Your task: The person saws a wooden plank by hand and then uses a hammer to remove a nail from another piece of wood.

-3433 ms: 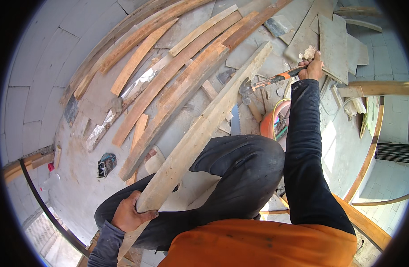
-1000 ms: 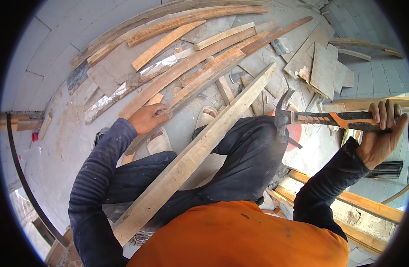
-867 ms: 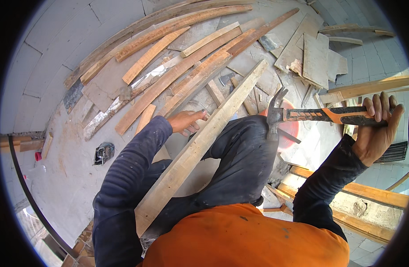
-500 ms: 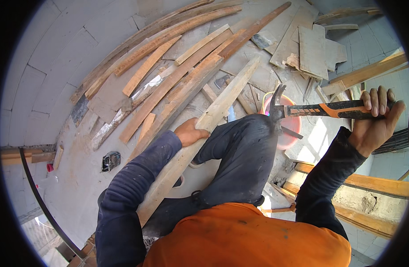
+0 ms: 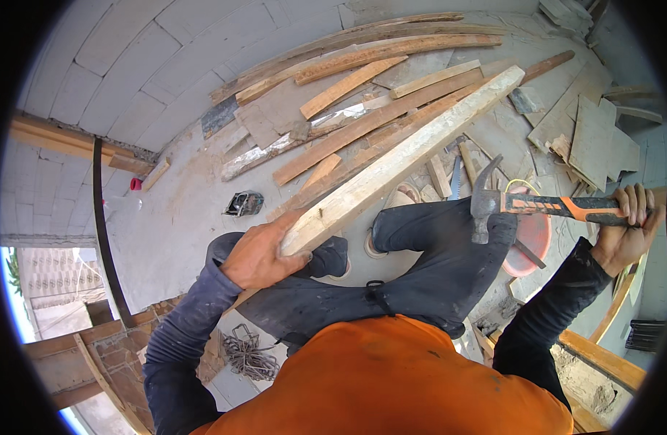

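My left hand (image 5: 264,254) is closed round a long pale wooden beam (image 5: 413,156). The beam slants up from beside my left leg toward the far right, above the lumber on the floor. Part of it near my wrist is hidden by the hand. A claw hammer (image 5: 544,206) with a black and orange handle is in my right hand (image 5: 627,228). The fingers wrap the handle's end, and the steel head points left, over my right knee. Hammer and beam are apart.
Several boards and planks (image 5: 391,54) lie along the far block wall. A pink bucket (image 5: 531,250) stands by my right knee. Left of my feet sits a small black tool or case (image 5: 243,204). A wire bundle (image 5: 250,354) lies at lower left, and flat panels (image 5: 591,138) lean at right.
The view has turned, shifting the floor things right. The beam sits higher and further right, my left hand showing larger on it. The hammer has moved slightly down and right in view.
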The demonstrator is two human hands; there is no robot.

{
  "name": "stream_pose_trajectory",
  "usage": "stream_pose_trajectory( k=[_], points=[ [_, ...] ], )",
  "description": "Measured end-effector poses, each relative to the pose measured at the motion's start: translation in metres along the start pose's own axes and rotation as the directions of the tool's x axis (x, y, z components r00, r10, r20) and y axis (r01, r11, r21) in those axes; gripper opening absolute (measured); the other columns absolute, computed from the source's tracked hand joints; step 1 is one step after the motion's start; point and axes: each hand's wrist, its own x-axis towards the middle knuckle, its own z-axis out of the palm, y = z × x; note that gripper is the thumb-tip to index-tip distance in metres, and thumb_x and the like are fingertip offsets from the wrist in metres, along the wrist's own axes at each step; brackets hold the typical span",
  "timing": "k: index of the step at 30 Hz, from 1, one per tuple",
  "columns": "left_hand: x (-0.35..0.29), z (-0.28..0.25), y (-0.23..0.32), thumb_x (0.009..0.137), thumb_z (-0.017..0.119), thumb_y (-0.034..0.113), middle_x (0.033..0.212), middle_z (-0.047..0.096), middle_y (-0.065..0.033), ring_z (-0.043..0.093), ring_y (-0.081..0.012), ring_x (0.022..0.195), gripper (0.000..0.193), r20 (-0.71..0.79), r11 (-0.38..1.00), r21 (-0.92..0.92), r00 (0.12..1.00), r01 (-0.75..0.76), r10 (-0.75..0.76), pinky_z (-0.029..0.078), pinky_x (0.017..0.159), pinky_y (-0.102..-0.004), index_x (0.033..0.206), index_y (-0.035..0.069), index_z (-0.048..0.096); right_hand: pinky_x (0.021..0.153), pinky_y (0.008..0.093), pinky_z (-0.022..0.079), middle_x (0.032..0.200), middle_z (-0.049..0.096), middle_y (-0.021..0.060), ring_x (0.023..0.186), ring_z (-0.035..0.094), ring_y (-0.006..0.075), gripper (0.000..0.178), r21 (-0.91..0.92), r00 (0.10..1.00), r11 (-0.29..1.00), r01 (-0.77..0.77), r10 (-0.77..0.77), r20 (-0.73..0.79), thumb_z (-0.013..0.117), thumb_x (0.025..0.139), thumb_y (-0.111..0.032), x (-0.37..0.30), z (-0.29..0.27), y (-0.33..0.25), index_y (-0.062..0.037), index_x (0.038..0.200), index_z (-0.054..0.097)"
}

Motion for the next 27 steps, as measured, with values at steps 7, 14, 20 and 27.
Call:
stream_pose_trajectory(
  k=[7,14,20,27],
  points=[
    [-0.050,0.009,-0.013,0.074,0.079,0.012,0.117,0.071,-0.0155,0.069,-0.0241,0.108,0.070,-0.036,0.985,-0.160,0.997,0.068,-0.074,0.049,0.100,-0.0345,0.139,0.001,0.057,0.057,0.0284,0.040,0.067,0.040,-0.0025,0.058,0.040,0.0103,0.038,-0.070,0.973,0.996,0.050,-0.064,-0.222,0.057,0.107,-0.046,0.011,0.015,0.077,-0.0106,0.092,0.052],
    [-0.066,0.010,-0.018,0.073,0.080,0.006,0.120,0.069,-0.0125,0.066,-0.0206,0.110,0.067,0.010,0.971,-0.236,0.999,0.046,-0.045,0.047,0.101,-0.0325,0.136,0.000,0.060,0.056,0.0281,0.039,0.067,0.039,-0.0037,0.057,0.041,0.0097,0.040,-0.127,0.926,0.987,0.099,-0.138,-0.352,0.059,0.105,-0.047,0.026,0.009,0.076,-0.0122,0.089,0.049],
    [-0.076,0.012,-0.032,0.074,0.080,0.006,0.120,0.067,-0.0124,0.063,-0.0203,0.112,0.065,0.059,0.946,-0.321,0.998,0.054,-0.037,0.045,0.102,-0.0327,0.135,-0.002,0.061,0.056,0.0283,0.040,0.066,0.038,-0.0042,0.057,0.041,0.0094,0.039,-0.150,0.907,0.986,0.073,-0.128,-0.401,0.063,0.104,-0.045,0.039,-0.018,0.068,-0.0136,0.085,0.048],
    [-0.076,0.016,-0.027,0.074,0.079,0.006,0.119,0.066,-0.0119,0.062,-0.0208,0.110,0.063,0.069,0.936,-0.349,0.997,0.049,-0.026,0.045,0.101,-0.0328,0.134,-0.002,0.061,0.055,0.0284,0.040,0.066,0.037,-0.0053,0.057,0.040,0.0090,0.039,-0.073,0.906,0.996,-0.050,0.014,-0.422,0.065,0.102,-0.043,0.033,-0.012,0.071,-0.0153,0.083,0.047]
  ],
)
